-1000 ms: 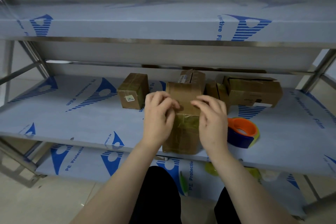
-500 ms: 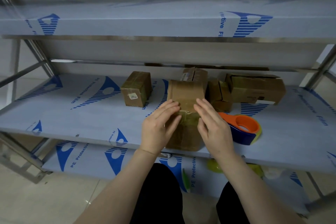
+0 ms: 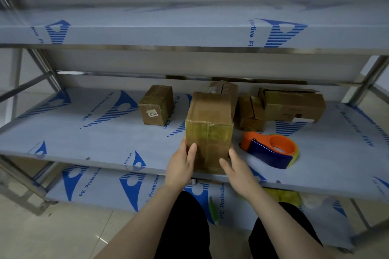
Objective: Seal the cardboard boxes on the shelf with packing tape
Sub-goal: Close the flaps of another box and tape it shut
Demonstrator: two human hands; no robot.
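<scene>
1. Head view, the only one we have. The front box [image 3: 209,130] stands upright at the front edge of the middle shelf [image 3: 84,139], and its near face is covered in yellowish tape.
2. The left hand [image 3: 181,166] grips the front box low on its left side. The thumb lies on the near face, and the fingers go round the side, out of our sight.
3. The right hand [image 3: 237,171] is at the lower right corner of the same box. The fingers are fairly straight along the right side and the thumb is spread toward the near face, so we read this as touching, not clamping.
4. The tape dispenser [image 3: 271,149], orange and blue, lies on the shelf just right of the front box, with no hand on it.
5. We count four more boxes behind:
   - the small box [image 3: 156,105] back left, taped, with a label
   - the rear box [image 3: 224,89] directly behind the front box
   - the low box [image 3: 250,113] to the right
   - the big box [image 3: 292,104] far right
6. We can't identify the yellow-green item [image 3: 282,196] on the lower shelf.
</scene>
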